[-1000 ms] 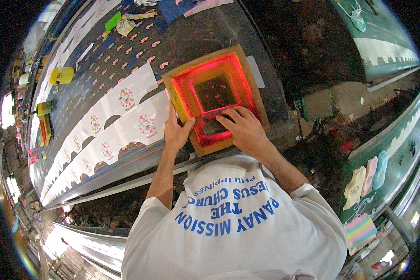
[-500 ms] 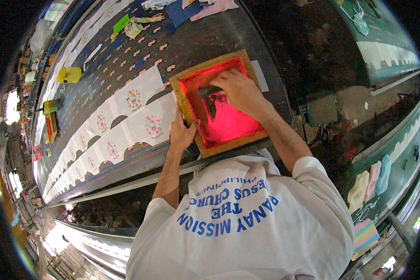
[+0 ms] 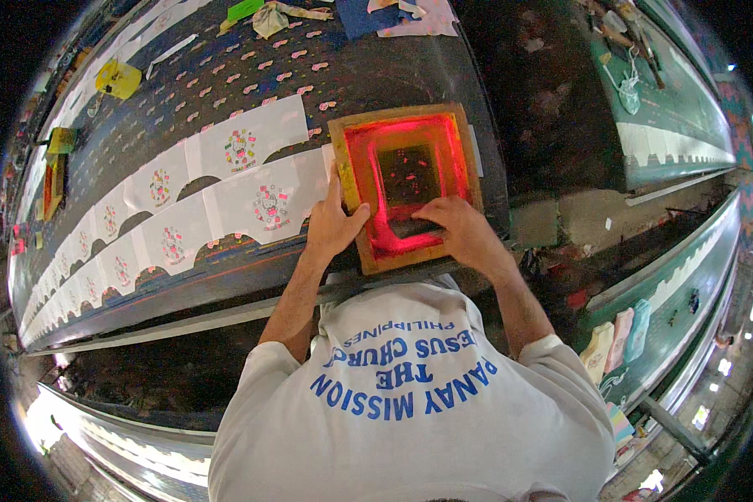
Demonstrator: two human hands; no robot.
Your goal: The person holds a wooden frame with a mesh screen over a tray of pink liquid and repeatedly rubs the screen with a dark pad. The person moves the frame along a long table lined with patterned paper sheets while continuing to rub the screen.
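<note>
A wooden-framed printing screen (image 3: pixel 470 151) lies on the dark table, with pink ink smeared around the inside of its frame. The mesh (image 3: pixel 407 174) in its middle looks dark, with small pink specks. My left hand (image 3: pixel 335 222) grips the frame's left side, thumb over the rail and fingers along the outer edge. Inside the screen, at the near end, my right hand (image 3: pixel 462 230) is closed on a dark squeegee (image 3: pixel 410 227), most of which is hidden by ink and fingers. White cut fabric pieces (image 3: pixel 263 201) with printed cartoon designs lie in rows left of the screen.
The long dark printing table (image 3: pixel 393 79) carries many small printed marks. A yellow container (image 3: pixel 119 79) stands at the left, and cloths (image 3: pixel 276 17) lie at the far end. To the right, a green table (image 3: pixel 678 335) holds pastel fabric pieces (image 3: pixel 619 339).
My right hand has pulled the squeegee toward me, from the screen's upper part to its near end. The pink ink that covered the mesh is now mostly around the edges.
</note>
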